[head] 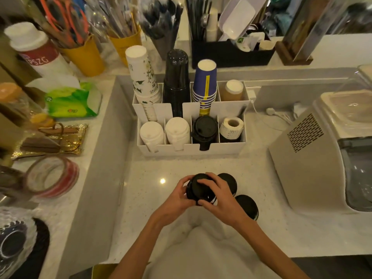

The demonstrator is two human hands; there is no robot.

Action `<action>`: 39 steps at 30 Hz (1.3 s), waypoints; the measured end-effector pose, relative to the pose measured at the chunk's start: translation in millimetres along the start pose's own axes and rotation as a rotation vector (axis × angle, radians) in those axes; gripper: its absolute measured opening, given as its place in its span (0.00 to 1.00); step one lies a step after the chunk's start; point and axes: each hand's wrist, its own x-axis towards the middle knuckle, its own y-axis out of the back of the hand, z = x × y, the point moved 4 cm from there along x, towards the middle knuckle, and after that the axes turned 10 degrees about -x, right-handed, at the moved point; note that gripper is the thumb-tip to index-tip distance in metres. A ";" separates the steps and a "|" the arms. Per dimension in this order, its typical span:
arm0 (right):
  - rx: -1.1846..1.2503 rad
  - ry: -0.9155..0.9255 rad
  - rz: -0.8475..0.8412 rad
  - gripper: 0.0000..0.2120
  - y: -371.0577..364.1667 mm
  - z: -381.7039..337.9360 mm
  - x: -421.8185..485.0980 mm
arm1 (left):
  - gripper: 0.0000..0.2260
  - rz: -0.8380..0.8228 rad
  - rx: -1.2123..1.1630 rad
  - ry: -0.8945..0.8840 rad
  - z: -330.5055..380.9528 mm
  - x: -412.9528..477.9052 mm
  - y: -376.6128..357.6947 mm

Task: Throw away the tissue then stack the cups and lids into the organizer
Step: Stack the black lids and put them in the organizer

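The left hand (177,195) and right hand (218,195) clasp one stack of black lids (199,190) from either side, above the pale counter (153,188) near its front edge. The stack's long axis tilts, with its flat top facing up toward the camera. Just right, two more black lids (229,182) (248,206) sit on the counter. Behind stands the white organizer (191,151), with cup stacks upright and upside down in the rear row and lids in front.
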 end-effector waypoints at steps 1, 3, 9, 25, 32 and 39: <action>0.005 0.002 -0.009 0.28 0.6 -0.8 2.2 | 0.33 -0.017 -0.118 0.001 2.1 0.6 0.3; 0.007 -0.002 -0.038 0.29 -0.5 -3.1 5.4 | 0.29 -0.016 -0.296 0.007 6.7 2.8 0.1; 0.016 -0.042 -0.024 0.31 -3.5 -5.8 6.1 | 0.19 0.125 -0.223 0.016 12.4 9.0 -6.0; 0.064 -0.092 0.082 0.40 -0.2 -3.5 2.9 | 0.13 0.246 -0.261 -0.047 24.2 15.6 -10.7; 0.144 -0.137 0.108 0.36 1.4 -2.6 9.2 | 0.13 0.256 -0.251 -0.050 27.3 16.6 -16.8; 0.161 -0.135 -0.069 0.38 7.1 10.9 15.1 | 0.15 0.226 -0.234 0.044 22.8 17.9 -11.0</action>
